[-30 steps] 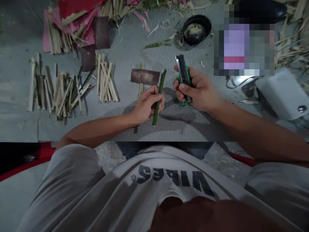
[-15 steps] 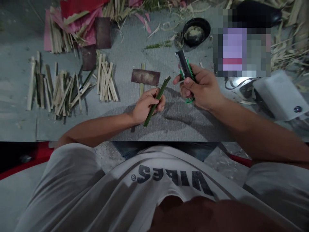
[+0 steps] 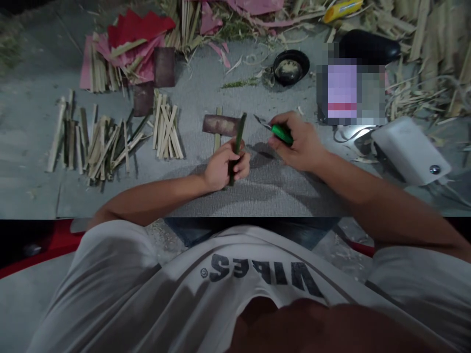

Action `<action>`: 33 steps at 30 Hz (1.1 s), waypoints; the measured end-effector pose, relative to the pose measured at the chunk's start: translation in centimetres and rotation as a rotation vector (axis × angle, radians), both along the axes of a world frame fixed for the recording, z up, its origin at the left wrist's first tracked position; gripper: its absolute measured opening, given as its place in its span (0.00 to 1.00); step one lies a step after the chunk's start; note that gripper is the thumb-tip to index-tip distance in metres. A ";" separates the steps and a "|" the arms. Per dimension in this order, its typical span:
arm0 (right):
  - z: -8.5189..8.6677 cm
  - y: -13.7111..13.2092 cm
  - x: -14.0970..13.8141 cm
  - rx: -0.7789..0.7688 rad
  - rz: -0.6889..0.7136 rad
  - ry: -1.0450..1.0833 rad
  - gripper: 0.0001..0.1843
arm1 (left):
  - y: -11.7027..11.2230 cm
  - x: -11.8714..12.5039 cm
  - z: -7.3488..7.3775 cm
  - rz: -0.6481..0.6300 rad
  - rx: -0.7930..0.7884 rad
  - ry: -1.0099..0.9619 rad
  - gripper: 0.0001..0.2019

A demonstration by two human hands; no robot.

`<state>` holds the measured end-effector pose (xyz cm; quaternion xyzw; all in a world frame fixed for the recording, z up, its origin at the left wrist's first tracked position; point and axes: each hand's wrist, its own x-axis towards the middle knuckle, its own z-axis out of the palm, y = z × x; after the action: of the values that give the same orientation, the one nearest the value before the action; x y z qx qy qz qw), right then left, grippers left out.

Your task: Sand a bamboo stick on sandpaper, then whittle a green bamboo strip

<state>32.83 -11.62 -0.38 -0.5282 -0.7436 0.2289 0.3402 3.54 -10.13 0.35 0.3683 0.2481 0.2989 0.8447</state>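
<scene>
Knife (image 3: 282, 134) has rolled over since half a second ago: I saw its black side then, I see its green side now, blade toward 10 o'clock. My green strip (image 3: 240, 131) has swung nearer 12. Left hand (image 3: 222, 166) is wrapped round the strip's lower half; right hand (image 3: 296, 142) is curled on the knife. Blade tip near the strip's top, apart from it.

Risk, my judgement: bare left fingers sit within reach of the edge; a skid or sudden split could carry it into them. Edge too blurred to judge.

Around, from the left hand: brown rectangle (image 3: 209, 123) at 12, lying across a pale strip (image 3: 217, 142), close enough to snag knuckles. Pale sticks (image 3: 168, 127) at 10. From the right hand: black bowl (image 3: 304, 63) at 12, white box (image 3: 408, 149) at 3, neither blocking.
</scene>
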 end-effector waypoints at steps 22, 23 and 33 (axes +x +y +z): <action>3.2 0.6 -1.5 -0.114 -0.126 -0.608 0.20 | -0.6 1.4 5.0 0.009 -0.629 0.076 0.34; 3.3 0.6 -1.5 -0.119 -0.127 -0.610 0.20 | -0.6 1.4 4.9 0.011 -0.627 0.071 0.34; 4.5 0.2 -3.2 -0.234 -0.186 -0.718 0.13 | -1.3 0.9 4.4 -0.152 -0.686 0.086 0.34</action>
<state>29.62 -11.42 4.15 -0.6752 -0.7330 0.0808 0.0149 4.42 -11.44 4.78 0.0930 0.3413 0.1187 0.9278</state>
